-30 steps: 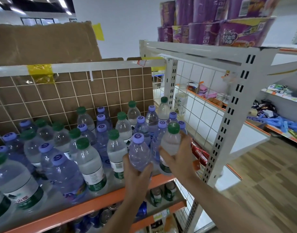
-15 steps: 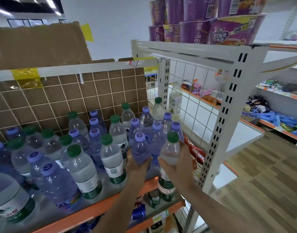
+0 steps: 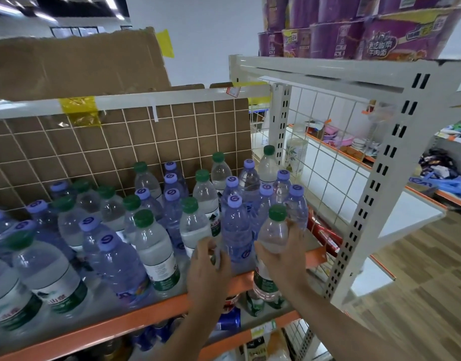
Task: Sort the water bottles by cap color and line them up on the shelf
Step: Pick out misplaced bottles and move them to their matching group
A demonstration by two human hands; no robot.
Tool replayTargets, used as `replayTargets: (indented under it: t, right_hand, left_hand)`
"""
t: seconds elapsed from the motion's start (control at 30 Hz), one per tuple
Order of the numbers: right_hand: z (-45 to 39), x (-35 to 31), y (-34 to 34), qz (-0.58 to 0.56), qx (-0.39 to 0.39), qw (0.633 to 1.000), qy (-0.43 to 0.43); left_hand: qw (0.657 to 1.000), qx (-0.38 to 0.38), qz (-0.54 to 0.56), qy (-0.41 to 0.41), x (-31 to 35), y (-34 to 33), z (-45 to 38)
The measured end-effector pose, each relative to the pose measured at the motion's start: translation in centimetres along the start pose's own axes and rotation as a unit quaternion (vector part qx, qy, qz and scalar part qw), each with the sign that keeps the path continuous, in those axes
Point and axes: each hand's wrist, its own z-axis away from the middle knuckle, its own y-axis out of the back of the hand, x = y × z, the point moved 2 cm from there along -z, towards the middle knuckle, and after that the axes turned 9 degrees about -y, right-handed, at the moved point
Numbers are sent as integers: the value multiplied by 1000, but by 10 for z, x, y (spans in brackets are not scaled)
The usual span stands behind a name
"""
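Item: shelf (image 3: pixel 135 312) with orange front edge, lower centre of the frame, stocked with upright water bottles of mixed green and purple caps, unsorted. Right hand (image 3: pixel 284 259), lower centre right: fingers curled round the green-capped bottle (image 3: pixel 272 230); the bottle is held upright in front of the shelf edge, its cap and shoulder standing above the fingers, its green label hanging below the palm and below the level of the shelf board. Left hand (image 3: pixel 208 267), just left of it: fingers curled against the lower body of the purple-capped bottle (image 3: pixel 235 227), which stands at the front edge of the shelf, its cap well above the hand; whether the bottle is fully gripped cannot be told. The two bottles are set just beside each other. Backing: wire grid with brown cardboard (image 3: pixel 67 66), upper left. Purple noodle cups (image 3: pixel 354 29) are stacked on the upper shelf, upper right. Cans (image 3: pixel 228 319) are seen on the lower shelf.
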Motion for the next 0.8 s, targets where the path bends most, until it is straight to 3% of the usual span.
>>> replayTargets:
  t: [0.07, 0.13, 0.27, 0.43, 0.6, 0.8]
  right_hand:
    - [0, 0, -3, 9, -4, 1000, 0]
    - [2, -2, -5, 15, -8, 1000, 1]
    - [6, -8, -9, 14, -21, 1000, 2]
    - [10, -22, -12, 23, -32, 999, 14]
    - [15, -37, -22, 28, -42, 998, 26]
    - [25, -71, -43, -28, -56, 997, 53]
  left_hand:
    - [991, 116, -53, -47, -1, 11, 4]
    - [983, 161, -73, -40, -1, 15, -1]
    - [994, 89, 13, 66, -5, 7, -15]
    - [965, 82, 158, 192, -24, 1, -21]
    - [974, 38, 188, 123, -30, 4, -2]
    - [972, 75, 221, 12, -2, 51, 10]
